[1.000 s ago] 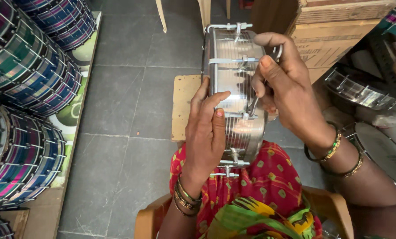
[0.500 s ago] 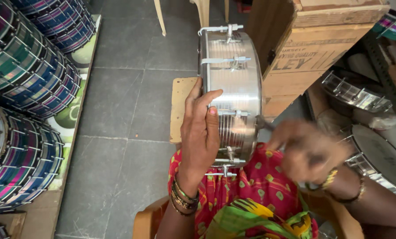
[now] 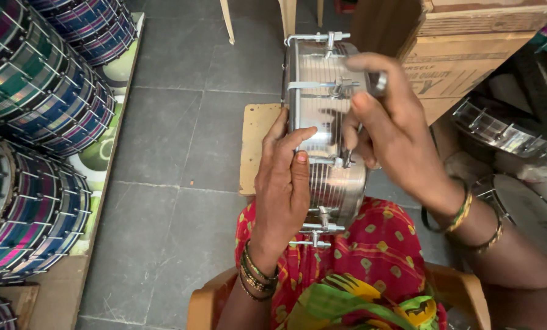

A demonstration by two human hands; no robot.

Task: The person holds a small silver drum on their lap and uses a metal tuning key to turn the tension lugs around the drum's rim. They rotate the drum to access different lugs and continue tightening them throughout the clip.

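A shiny steel drum shell [image 3: 322, 116] with tension rods lies across my lap, its far end resting on a small wooden board [image 3: 255, 146]. My left hand [image 3: 282, 183] lies flat against the shell's left side and steadies it. Over the upper right of the shell, my right hand [image 3: 386, 122] pinches a small metal piece [image 3: 380, 79] between thumb and fingers, close to a tension lug. Bangles circle both wrists. My lap is covered by red patterned cloth [image 3: 371, 256].
Stacks of finished drums [image 3: 35, 104] with striped colourful shells fill shelves on the left. Cardboard boxes [image 3: 463, 55] stand at the upper right, metal hoops and a drum head [image 3: 506, 134] lie at the right. Grey tiled floor [image 3: 163, 153] lies between. Chair legs show at top.
My right hand dropped down to the right, off the drum, then came back up to the shell's upper right side holding a small metal piece. My left hand stayed on the shell.
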